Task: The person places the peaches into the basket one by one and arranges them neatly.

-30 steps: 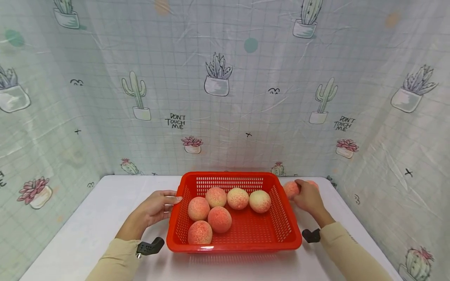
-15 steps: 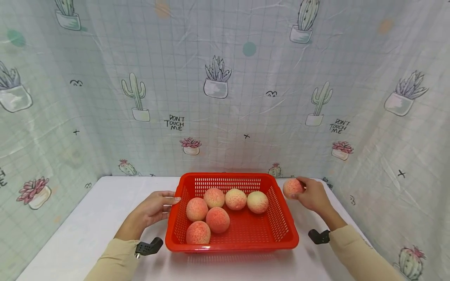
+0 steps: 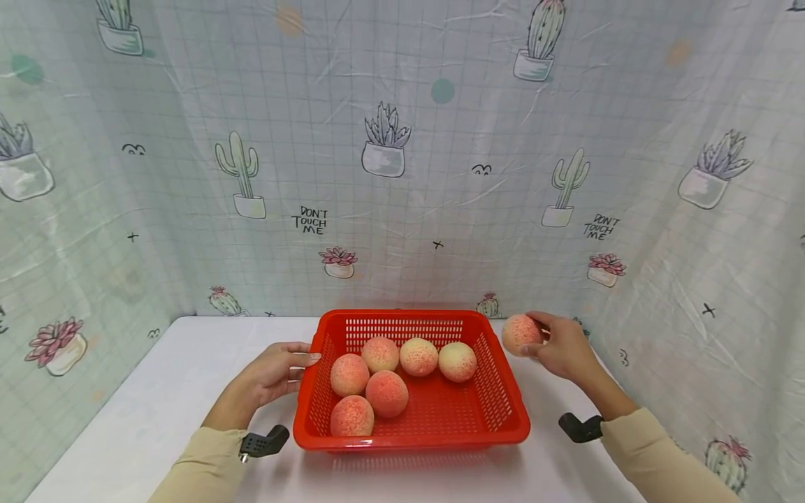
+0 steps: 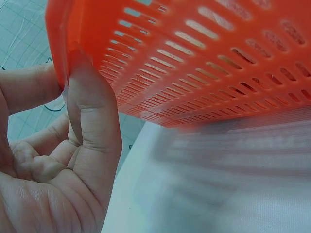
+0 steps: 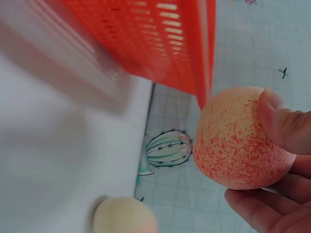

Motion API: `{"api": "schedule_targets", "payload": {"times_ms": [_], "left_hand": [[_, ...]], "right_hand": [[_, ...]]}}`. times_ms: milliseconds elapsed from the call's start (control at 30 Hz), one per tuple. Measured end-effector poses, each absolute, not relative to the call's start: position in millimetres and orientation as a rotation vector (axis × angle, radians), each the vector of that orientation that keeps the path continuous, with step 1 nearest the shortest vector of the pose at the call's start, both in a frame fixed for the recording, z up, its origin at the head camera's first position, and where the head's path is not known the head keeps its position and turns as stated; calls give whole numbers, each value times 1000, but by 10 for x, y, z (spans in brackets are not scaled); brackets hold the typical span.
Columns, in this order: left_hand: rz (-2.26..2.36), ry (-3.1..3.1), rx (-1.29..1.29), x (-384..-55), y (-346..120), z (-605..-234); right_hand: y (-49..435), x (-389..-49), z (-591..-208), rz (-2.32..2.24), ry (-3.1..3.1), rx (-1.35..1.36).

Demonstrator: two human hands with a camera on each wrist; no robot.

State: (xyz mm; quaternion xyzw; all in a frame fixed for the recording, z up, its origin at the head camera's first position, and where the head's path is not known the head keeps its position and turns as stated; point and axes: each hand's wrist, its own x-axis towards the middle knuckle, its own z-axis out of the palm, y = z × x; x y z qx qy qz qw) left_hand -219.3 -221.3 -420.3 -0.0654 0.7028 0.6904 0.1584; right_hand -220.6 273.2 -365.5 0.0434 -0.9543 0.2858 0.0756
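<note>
A red plastic basket point(image 3: 411, 441) with slotted walls stands in the middle of the white table. Several peaches, one of them a pale peach point(image 3: 457, 362), lie in its left and back parts. My left hand point(image 3: 273, 376) pinches the basket's left rim, the thumb on one side and a finger on the other in the left wrist view. Off the basket's back right corner, my right hand point(image 3: 566, 351) holds a red-speckled peach point(image 5: 238, 141) between thumb and fingers, raised above the table. A second loose peach point(image 5: 124, 217) rests on the table below; the head view hides it behind the hand.
A white table point(image 3: 182, 377) carries everything. Behind it and at both sides hangs a pale curtain point(image 3: 402, 230) printed with cacti, close to the table's back edge. The basket's right and front floor is bare red plastic.
My right hand has lifted the peach off the table and drawn it slightly up. The left hand keeps its grip on the rim. The whole view has shifted slightly.
</note>
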Motion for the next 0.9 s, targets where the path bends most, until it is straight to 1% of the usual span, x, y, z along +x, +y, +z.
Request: {"api": "schedule_targets", "payload": {"times_ms": [567,900], "left_hand": [[1971,2015,-194,-2184,-2217,-4202],[1972,2004,-188,-2200,-2218,-4200]], "right_hand": [[2548,-2009,-3485,955,-2767,343],[2379,-1930,-3490,983,-2787,436]]}}
